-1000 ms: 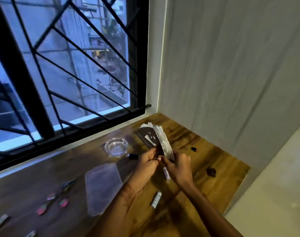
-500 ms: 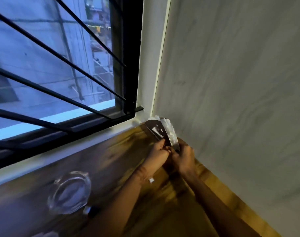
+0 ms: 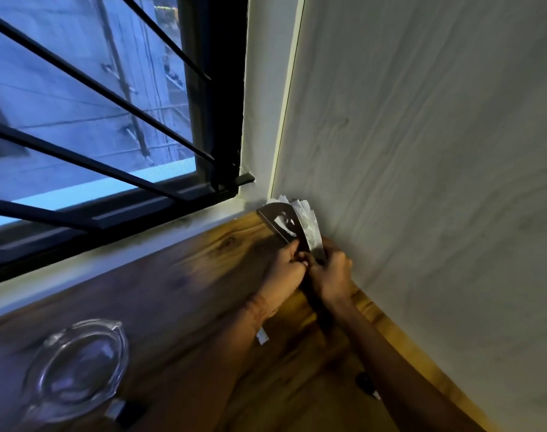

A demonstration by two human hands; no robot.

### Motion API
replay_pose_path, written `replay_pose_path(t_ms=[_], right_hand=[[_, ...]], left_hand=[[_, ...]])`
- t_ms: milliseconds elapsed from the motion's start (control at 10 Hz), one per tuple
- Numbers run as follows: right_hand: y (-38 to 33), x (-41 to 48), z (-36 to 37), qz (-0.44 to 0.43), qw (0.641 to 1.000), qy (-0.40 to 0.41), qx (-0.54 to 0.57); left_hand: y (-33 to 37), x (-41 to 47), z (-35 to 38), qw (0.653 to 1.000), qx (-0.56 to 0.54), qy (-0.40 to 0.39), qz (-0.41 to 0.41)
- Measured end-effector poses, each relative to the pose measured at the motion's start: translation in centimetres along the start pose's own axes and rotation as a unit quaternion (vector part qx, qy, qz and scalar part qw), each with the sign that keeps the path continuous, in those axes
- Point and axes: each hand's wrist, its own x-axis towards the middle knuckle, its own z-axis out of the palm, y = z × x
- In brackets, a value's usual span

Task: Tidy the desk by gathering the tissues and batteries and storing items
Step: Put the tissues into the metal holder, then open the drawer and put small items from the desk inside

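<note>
Fingers of both our hands are curled tight round the foot of the dark napkin holder, left hand and right hand touching. We've got it at the far corner of the desk, just beside the wall, white tissues fanned inside. A small battery peeks out under our left wrist, and a glass ashtray sits well apart.

desk: varnished wood, glossy, visible grain | napkin holder: dark metal, shiny | tissues: white paper, crumpled | ashtray: clear glass, glossy | window bars: black metal, matt | wall: pale, matt, faintly streaked
</note>
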Motion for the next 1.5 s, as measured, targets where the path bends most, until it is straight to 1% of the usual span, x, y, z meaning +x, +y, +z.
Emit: replay_pose_path(t_ms=[100,200,300,400,600,700,800,900,1000,1100,1200,1300,1400,1500], right_hand=[[-0.4,-0.2,-0.4,0.024,0.999,-0.029,0.003],[-1.7,-1.3,-1.8,0.01,0.999,-0.026,0.018],[-3.6,-3.2,-3.4,-0.003,0.999,-0.017,0.035],[-5.3,-6.2,-4.6,-0.036,0.998,-0.012,0.056],[-7.0,-15.6,-7.1,-0.081,0.992,-0.031,0.096],[-6.9,-21.8,-8.8,-0.092,0.988,-0.056,0.112],[-6.5,-28.2,-10.5,-0.134,0.981,-0.074,0.122],[-6.0,-33.9,-11.4,-0.137,0.975,-0.089,0.151],[-4.9,-40.3,-11.4,-0.11,0.973,-0.102,0.175],[-3.2,-45.1,-10.6,-0.034,0.951,-0.131,0.278],[-1.9,-50.2,-10.0,0.086,0.925,-0.144,0.342],[-0.2,-54.0,-9.1,0.234,0.872,-0.18,0.39],[2.3,-56.7,-7.0,0.388,0.768,-0.24,0.449],[4.9,-57.5,-4.4,0.443,0.697,-0.275,0.491]], left_hand=[[-0.1,-0.3,0.1,1.0,-0.007,0.011,-0.008],[0.4,-2.2,0.0,0.999,-0.022,0.026,-0.011],[1.3,-5.1,-0.4,0.998,-0.023,0.058,0.011],[1.8,-9.4,-0.4,0.994,-0.042,0.091,0.038],[0.6,-20.2,1.0,0.981,-0.011,0.18,0.064],[-1.1,-27.0,2.5,0.972,-0.025,0.225,0.065],[-4.0,-32.4,3.4,0.969,-0.043,0.239,0.051],[-6.7,-38.4,4.3,0.962,-0.059,0.265,0.029],[-9.8,-44.2,5.0,0.954,-0.078,0.29,0.016],[-13.8,-48.8,5.4,0.933,-0.146,0.328,-0.002],[-17.7,-53.4,6.1,0.91,-0.234,0.341,-0.013],[-21.4,-57.0,6.8,0.885,-0.324,0.332,-0.034],[-25.5,-59.0,6.5,0.859,-0.399,0.311,-0.079],[-29.3,-59.3,5.4,0.815,-0.473,0.319,-0.103]])
